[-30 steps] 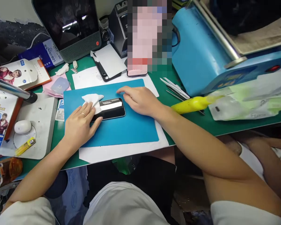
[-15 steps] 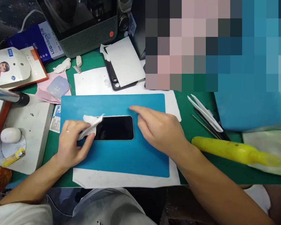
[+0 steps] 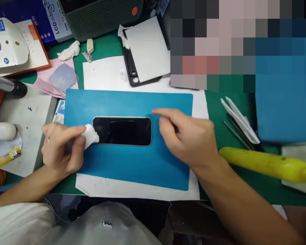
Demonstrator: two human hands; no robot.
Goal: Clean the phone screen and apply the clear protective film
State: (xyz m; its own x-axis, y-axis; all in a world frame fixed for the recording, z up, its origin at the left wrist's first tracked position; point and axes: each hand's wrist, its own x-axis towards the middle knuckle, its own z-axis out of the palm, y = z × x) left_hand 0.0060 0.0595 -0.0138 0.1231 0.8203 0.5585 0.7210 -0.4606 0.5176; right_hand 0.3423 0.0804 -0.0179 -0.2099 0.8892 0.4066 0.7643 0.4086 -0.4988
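Note:
A black phone (image 3: 122, 131) lies screen up on a blue mat (image 3: 132, 166) in the middle of the green table. My left hand (image 3: 60, 148) is closed on a small white wipe (image 3: 91, 135), whose tip touches the phone's left end. My right hand (image 3: 187, 137) rests on the mat just right of the phone, fingers loosely curled and pointing left, holding nothing that I can see. The phone's screen is dark and uncovered.
White paper sheets (image 3: 104, 76) lie under and behind the mat. Another phone under a white sheet (image 3: 145, 51) sits at the back. A yellow tool (image 3: 265, 163) and thin tools (image 3: 241, 120) lie right. A white pad (image 3: 28, 122) with a lighter (image 3: 7, 157) lies left.
My left hand has slid the wipe leftward off the screen to the phone's left end. My right hand has drawn slightly away to the right. The camera has tilted down and closer.

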